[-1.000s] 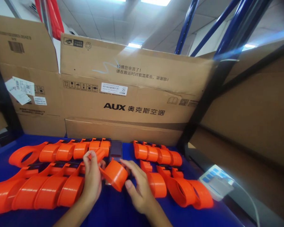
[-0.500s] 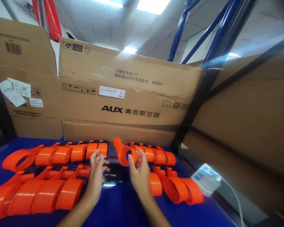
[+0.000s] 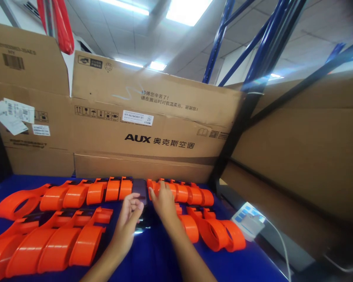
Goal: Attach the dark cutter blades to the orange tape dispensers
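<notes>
Several orange plastic ring-shaped pieces with flat arms lie in two rows on a blue surface. My right hand has its fingers round an orange piece at the inner end of the back right row. My left hand is raised in front of a dark flat object between the back rows; its fingers are curled with the thumb near them, and nothing shows between them. To its left stands the front left row, with an orange ring nearest. Another ring is right of my right forearm.
A large cardboard panel stands behind the rows. A blue and black metal frame rises at the right. A white power strip with a cable lies at the surface's right edge.
My right hand has lowered the orange piece from its raised, tilted position into the back right row. My left hand has moved slightly right and down, and its fingers have curled in.
</notes>
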`<state>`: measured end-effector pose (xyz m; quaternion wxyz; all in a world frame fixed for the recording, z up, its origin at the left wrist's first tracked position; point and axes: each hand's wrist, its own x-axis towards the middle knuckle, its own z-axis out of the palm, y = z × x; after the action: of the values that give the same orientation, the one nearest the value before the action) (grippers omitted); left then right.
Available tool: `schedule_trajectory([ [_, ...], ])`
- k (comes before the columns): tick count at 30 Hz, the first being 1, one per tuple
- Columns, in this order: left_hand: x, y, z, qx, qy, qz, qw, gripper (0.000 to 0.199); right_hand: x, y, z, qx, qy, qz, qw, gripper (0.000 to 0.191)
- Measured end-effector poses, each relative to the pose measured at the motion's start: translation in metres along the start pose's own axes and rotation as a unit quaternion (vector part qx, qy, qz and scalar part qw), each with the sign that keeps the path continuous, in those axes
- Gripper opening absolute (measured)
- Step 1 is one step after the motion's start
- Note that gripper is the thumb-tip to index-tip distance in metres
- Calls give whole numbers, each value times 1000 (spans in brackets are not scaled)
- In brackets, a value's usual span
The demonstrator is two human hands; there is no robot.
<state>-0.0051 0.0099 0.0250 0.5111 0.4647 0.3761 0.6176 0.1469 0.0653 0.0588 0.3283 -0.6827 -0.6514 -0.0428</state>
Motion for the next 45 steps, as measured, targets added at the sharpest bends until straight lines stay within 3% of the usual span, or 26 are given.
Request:
schedule_trajectory([
  [5, -1, 0, -1, -1, -10, -7, 1000, 58, -4, 0, -2, -1, 8, -8, 1000, 39],
  [9, -1, 2, 0, 11, -8, -18, 1000, 56, -4, -8, -23, 12, 17, -43, 999, 30],
  [14, -5, 7, 1, 26, -16, -11, 999, 48, -5, 3, -88, -8, 9, -74, 997, 25],
  [17, -11, 10, 3, 34, -28, -8, 999, 45, -12, 30, -131, -154, -49, 16, 987, 29],
  [20, -17, 14, 6, 33, -40, 15, 999, 38, -25, 66, -157, -232, -136, 83, 959, 32],
  [23, -19, 18, 7, 33, -46, 28, 998, 33, -40, 95, -160, -292, -192, 16, 937, 27],
  [27, -13, 20, 4, 45, -41, 22, 998, 31, -51, 108, -149, -318, -174, -37, 931, 26],
  [37, -12, 19, 2, 58, -48, 25, 997, 31, -43, 99, -147, -311, -96, -43, 945, 23],
  [45, -15, 24, 6, 45, -45, 29, 998, 31, -22, 80, -177, -313, 16, -111, 943, 26],
])
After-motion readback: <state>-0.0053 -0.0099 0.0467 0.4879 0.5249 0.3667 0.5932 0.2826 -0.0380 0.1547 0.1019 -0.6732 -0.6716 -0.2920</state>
